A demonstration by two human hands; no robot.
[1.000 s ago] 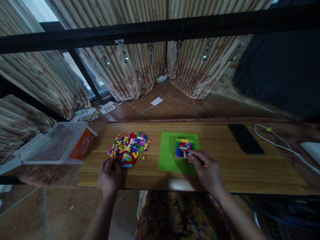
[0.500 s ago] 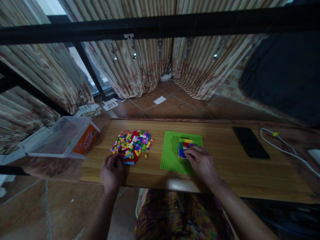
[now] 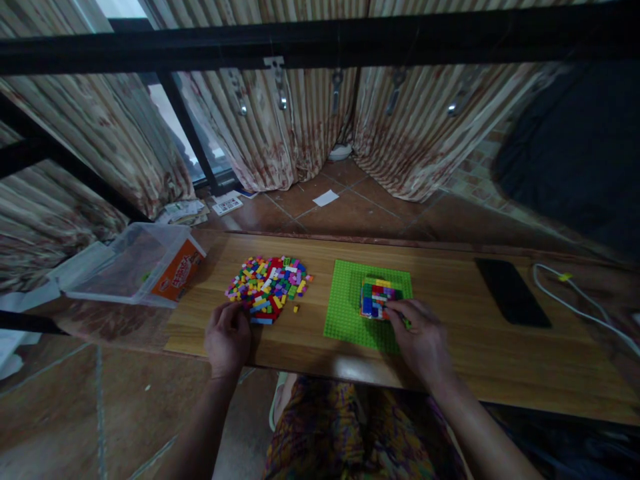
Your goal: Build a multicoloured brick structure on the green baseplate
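Clear plastic bin with orange label [image 3: 135,270] lies tipped, contents unclear. Left hand [image 3: 227,337], curled, touches loose multicoloured brick pile [image 3: 267,287]; right hand [image 3: 423,340] fingertips pinch stacked multicoloured brick block [image 3: 375,299] on green baseplate [image 3: 345,313].

The long tabletop of light wood grain [image 3: 465,333] has a smooth, faintly glossy finish. The square green studded plastic baseplate [image 3: 350,313] looks matt. The clear plastic storage box [image 3: 125,267] is shiny.

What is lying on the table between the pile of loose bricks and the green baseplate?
In the head view, only one small yellow brick lies on the bare wood between the brick pile and the green baseplate.
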